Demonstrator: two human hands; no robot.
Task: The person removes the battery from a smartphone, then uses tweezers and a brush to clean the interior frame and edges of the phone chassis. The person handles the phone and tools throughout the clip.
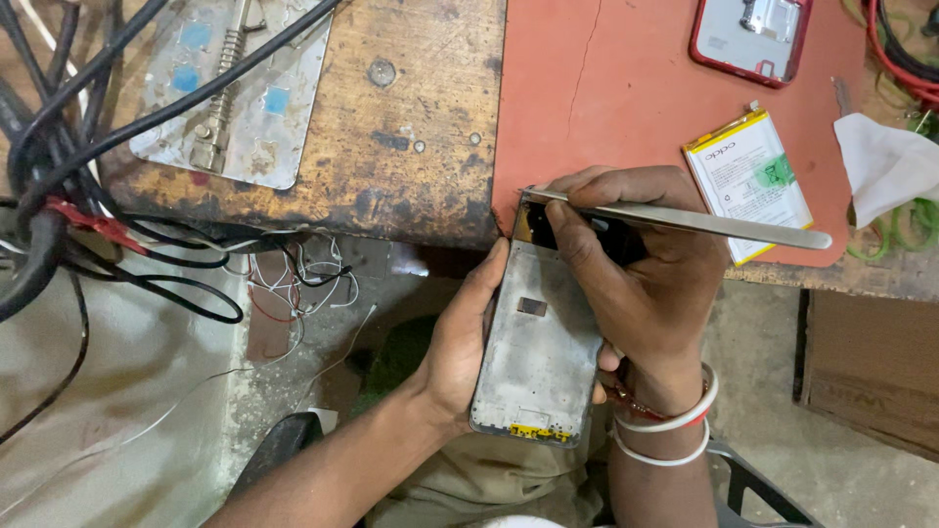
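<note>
The left hand (458, 342) cups an opened phone frame (538, 352) from its left edge, thumb along the side and fingers wrapped beneath it, holding it just off the front edge of the wooden bench (411, 117). The frame's bare metal inner side faces up, with a yellow strip at its lower end. The right hand (641, 264) lies over the frame's upper end, fingers pressed together around a pair of steel tweezers (685, 220), whose tip sits at the frame's top left corner; what the tip touches is probably the frame's edge, though fingers hide it. White and red bangles (670, 420) circle the right wrist. On the red mat (606, 88) a flat white battery (748, 181) lies near the right hand, and a red-rimmed phone back (753, 34) sits farther off. Black cables (59, 196) tangle at the left.
</note>
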